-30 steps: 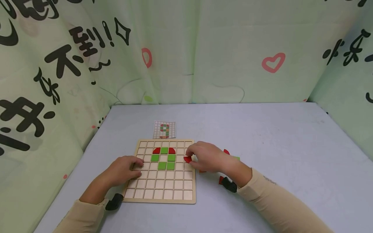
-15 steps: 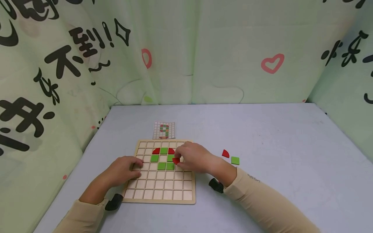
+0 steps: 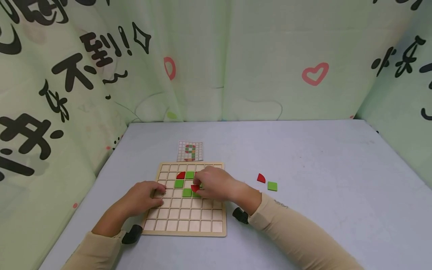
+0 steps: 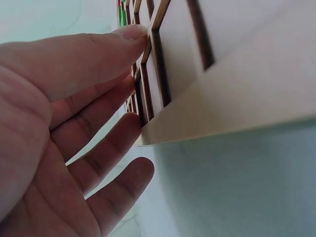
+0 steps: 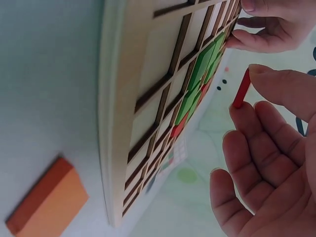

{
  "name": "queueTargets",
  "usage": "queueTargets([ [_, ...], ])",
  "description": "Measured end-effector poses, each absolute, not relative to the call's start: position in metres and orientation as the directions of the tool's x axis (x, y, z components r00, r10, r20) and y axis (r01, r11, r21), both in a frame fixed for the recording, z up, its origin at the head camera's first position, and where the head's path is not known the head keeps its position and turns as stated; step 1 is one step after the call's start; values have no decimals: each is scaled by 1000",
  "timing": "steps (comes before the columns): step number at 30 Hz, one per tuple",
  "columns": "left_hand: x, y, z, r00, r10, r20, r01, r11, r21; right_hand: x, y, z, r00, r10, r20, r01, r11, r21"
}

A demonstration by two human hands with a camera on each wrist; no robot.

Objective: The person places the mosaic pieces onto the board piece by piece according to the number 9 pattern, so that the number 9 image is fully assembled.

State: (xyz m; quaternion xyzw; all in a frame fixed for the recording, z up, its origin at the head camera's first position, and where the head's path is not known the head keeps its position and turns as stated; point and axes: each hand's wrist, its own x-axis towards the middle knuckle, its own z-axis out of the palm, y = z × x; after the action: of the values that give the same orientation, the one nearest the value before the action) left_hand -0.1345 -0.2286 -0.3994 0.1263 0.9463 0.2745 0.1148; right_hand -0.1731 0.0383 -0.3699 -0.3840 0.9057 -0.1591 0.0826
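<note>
A light wooden grid board (image 3: 183, 231) lies on the table. Green square tiles (image 3: 179, 183) and a red quarter-round tile (image 3: 180, 175) sit in its upper cells, some of them covered by my right hand (image 3: 219, 183). That hand pinches another red quarter-round tile (image 5: 242, 89) between thumb and fingertip, held over the board and apart from it in the right wrist view. At the board's left edge rests my left hand (image 3: 141, 197), its thumb (image 4: 129, 33) touching the grid and its fingers loosely extended beside the rim.
Behind the board lies a small card (image 3: 182, 151) printed with a coloured grid pattern. To the right are a loose red quarter-round tile (image 3: 261, 178) and a green square tile (image 3: 272, 186). An orange piece (image 5: 49, 202) lies beside the board in the right wrist view.
My right hand has moved left from the board's right edge to above its coloured tiles, carrying the red quarter-round tile. My left hand has stayed in place.
</note>
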Motion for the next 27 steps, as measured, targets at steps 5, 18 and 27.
queueTargets([
  [5, -134, -229, -399, -942, 298, -153, 172, 822, 543, -175, 31, -371, -687, -725, -42, -669, 654, -352],
  [18, -135, -229, -398, -937, 311, -158, 175, 811, 558, -178, 12, -372, -704, -707, -66, -649, 679, -343],
  [27, -135, -229, -398, -938, 308, -157, 173, 812, 557, -181, -1, -374, -695, -715, -73, -656, 672, -342],
])
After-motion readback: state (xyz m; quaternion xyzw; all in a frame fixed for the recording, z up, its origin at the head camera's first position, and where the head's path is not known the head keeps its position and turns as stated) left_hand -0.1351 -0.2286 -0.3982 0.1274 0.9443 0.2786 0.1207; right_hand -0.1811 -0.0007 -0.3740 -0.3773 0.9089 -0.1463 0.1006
